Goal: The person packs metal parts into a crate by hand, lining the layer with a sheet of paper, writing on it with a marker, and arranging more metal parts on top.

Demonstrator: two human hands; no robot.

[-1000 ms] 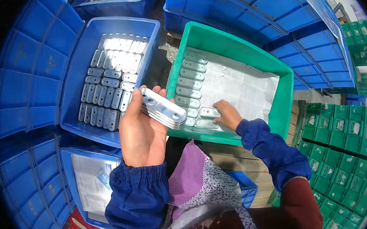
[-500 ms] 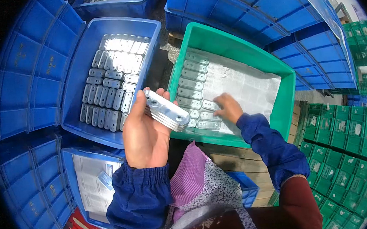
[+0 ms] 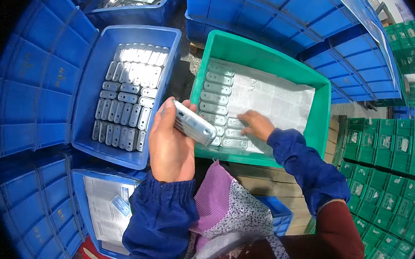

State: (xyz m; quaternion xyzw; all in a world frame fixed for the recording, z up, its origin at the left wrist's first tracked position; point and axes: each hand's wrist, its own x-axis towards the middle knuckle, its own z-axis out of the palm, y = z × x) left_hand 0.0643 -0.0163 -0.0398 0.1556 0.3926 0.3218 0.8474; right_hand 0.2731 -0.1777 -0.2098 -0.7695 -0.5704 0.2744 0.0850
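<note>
My left hand [image 3: 170, 149] is closed around a small stack of shiny oblong metal plates [image 3: 196, 124] with rounded ends and holes, held tilted between the two bins. Inside the green bin [image 3: 264, 49], my right hand [image 3: 258, 124] has its thumb and fingers at the right end of a metal plate [image 3: 236, 123]. That plate lies beside others; a column of similar plates [image 3: 216, 99] runs along the bin's left side on a paper liner [image 3: 277, 92]. The fingertips partly cover the plate's end.
A blue bin [image 3: 78, 130] at the left holds many similar metal plates in rows. Tall blue crates [image 3: 34, 94] stand on the left and at the back right. Green crates [image 3: 390, 164] are stacked at the right. A paper-lined blue bin [image 3: 101, 206] sits at the lower left.
My left hand has turned, tipping the stack more steeply, and its thumb has shifted along the top plate. The right hand has moved only slightly, staying by the same plate.
</note>
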